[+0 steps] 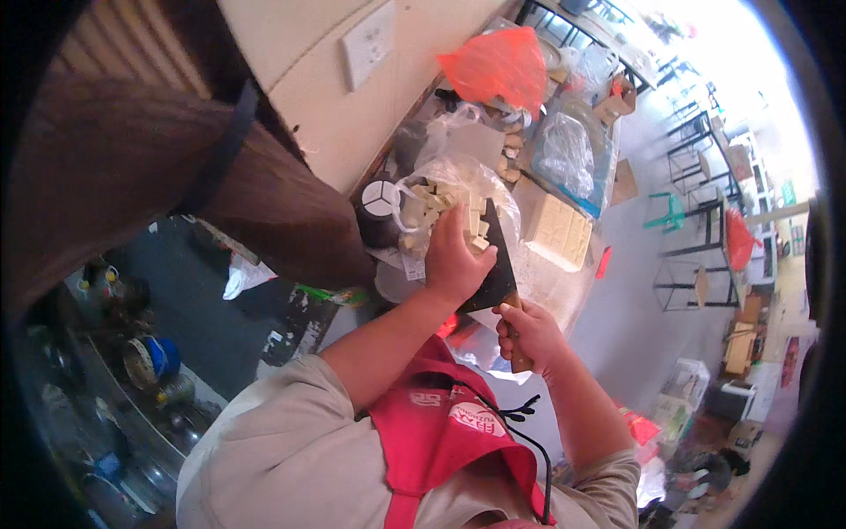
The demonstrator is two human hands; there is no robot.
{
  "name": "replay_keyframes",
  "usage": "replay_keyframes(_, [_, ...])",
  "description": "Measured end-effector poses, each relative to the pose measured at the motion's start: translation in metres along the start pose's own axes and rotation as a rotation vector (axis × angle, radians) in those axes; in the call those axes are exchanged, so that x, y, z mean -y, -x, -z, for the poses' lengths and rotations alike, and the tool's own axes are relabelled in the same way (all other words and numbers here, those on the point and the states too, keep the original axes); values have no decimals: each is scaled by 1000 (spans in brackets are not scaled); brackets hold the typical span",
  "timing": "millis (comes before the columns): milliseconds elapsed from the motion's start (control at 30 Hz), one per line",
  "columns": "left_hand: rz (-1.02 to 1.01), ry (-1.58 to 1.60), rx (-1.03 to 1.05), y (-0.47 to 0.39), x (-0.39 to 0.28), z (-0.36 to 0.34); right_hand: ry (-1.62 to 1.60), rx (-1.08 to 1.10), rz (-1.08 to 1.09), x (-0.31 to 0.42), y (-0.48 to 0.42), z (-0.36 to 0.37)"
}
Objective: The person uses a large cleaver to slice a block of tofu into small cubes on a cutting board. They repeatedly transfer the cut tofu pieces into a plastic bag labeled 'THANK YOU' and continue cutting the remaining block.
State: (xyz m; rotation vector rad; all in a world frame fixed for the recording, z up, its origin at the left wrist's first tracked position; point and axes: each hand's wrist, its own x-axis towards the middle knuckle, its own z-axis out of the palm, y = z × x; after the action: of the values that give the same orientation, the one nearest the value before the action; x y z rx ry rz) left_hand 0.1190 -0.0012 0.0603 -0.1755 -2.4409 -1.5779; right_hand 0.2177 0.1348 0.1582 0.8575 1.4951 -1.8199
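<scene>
My right hand (532,334) grips the wooden handle of a cleaver (500,264), whose broad dark blade points away from me. Cut pale blocks, which look like tofu (477,228), lie along the blade's left side. Over these pieces reaches my left hand (457,254), thumb spread from the fingers; whether it grips any is hidden. More cut pieces (433,198) fill a clear plastic bag (499,182) just beyond my fingers. A large uncut slab (560,231) of the same pale food sits on the table to the right of the blade.
A black round container with a white top (380,198) stands left of the bag. Behind are a red plastic bag (499,69) and a blue tray (595,198) with clear plastic. The wall with a socket plate (369,46) borders the left side. A green stool (666,213) stands farther right.
</scene>
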Motion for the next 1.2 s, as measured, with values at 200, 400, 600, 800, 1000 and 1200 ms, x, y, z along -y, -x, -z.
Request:
replay_keyframes(200, [241,-13,-16,-3,30,-10,65,15,-99,25,-28,1])
replay_keyframes(400, [375,-76,12,-38,32,-12,107,48,-109,61,-50,1])
replay_keyframes(600, [482,-210,2,-73,40,-20,162,28,-144,74,-45,1])
replay_keyframes(800, [513,-296,112,-81,56,-40,314,-158,-68,65,-5,18])
replay_keyframes(1000, [369,-451,37,-67,107,-76,209,-245,99,35,64,59])
replay_keyframes(1200, [368,-271,141,-69,90,-48,1080,-593,385,-77,93,123])
